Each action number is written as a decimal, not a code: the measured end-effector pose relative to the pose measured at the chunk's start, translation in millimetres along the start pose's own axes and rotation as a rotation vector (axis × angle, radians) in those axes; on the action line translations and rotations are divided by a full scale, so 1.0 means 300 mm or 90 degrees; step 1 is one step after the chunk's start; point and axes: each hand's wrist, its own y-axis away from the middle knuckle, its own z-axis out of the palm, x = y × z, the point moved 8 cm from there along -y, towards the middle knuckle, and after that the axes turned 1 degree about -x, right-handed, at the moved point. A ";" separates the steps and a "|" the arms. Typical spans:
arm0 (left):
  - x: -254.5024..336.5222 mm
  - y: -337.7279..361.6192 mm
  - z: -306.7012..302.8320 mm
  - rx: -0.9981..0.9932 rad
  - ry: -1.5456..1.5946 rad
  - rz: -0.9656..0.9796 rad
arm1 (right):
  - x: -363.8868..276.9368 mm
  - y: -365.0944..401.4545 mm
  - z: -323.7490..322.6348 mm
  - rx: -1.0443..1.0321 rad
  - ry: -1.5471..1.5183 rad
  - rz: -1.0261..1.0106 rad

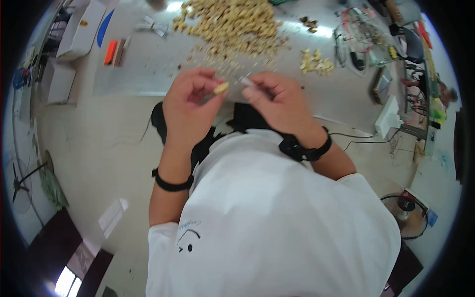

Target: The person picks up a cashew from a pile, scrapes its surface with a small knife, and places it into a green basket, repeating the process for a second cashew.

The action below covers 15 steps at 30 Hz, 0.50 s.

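Note:
My left hand is raised just over the near edge of the metal table. A pale yellow cashew nut is pinched between its thumb and fingers. Close beside it, my right hand grips a small light-coloured tool, with its short tip pointing toward the nut. That tool looks like a small blade, but the fingers cover most of it. The tip and the nut appear apart. Beyond both hands lies a large pile of cashew nuts, with crumbs and broken bits on its near side.
A smaller group of cashews lies at right, below some dark brown pieces. Farther right are a clear bag and cables. An orange box sits at left near some shiny strips. A white power strip stands by the right edge.

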 end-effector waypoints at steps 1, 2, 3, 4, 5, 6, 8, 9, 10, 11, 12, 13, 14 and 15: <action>0.000 0.004 0.012 -0.003 0.004 -0.005 | -0.006 -0.003 0.003 0.001 -0.041 -0.006; -0.002 0.005 0.025 -0.019 0.007 -0.015 | -0.016 -0.013 0.016 0.000 -0.082 -0.015; -0.004 0.008 0.033 -0.032 0.009 -0.026 | -0.024 -0.025 0.021 -0.004 -0.125 -0.024; -0.010 0.008 0.045 -0.043 0.007 -0.039 | -0.022 -0.035 0.027 -0.030 -0.144 -0.003; -0.011 0.005 0.057 -0.050 0.025 -0.036 | -0.018 -0.046 0.039 -0.060 -0.166 0.019; -0.013 0.005 0.063 -0.054 0.040 -0.035 | -0.010 -0.056 0.055 -0.094 -0.191 0.044; -0.019 -0.003 0.064 -0.060 0.064 -0.035 | 0.018 -0.081 0.060 -0.086 -0.212 0.040; -0.022 -0.009 0.071 -0.062 0.073 -0.034 | 0.040 -0.096 0.061 -0.090 -0.237 0.041; -0.025 -0.013 0.069 -0.064 0.082 -0.035 | 0.047 -0.113 0.063 -0.095 -0.263 0.043; -0.022 -0.018 0.062 -0.062 0.078 -0.018 | 0.042 -0.130 0.045 -0.083 -0.212 0.031; -0.021 -0.028 0.056 -0.060 0.074 0.000 | 0.037 -0.150 0.012 -0.070 -0.160 0.019; -0.023 -0.040 0.049 -0.059 0.071 0.017 | 0.027 -0.176 -0.024 -0.055 -0.108 0.007; -0.049 -0.055 0.032 -0.046 0.077 -0.014 | 0.012 -0.210 -0.077 -0.003 -0.075 0.030; -0.079 -0.072 0.011 -0.034 0.084 -0.046 | -0.017 -0.248 -0.135 0.050 -0.042 0.054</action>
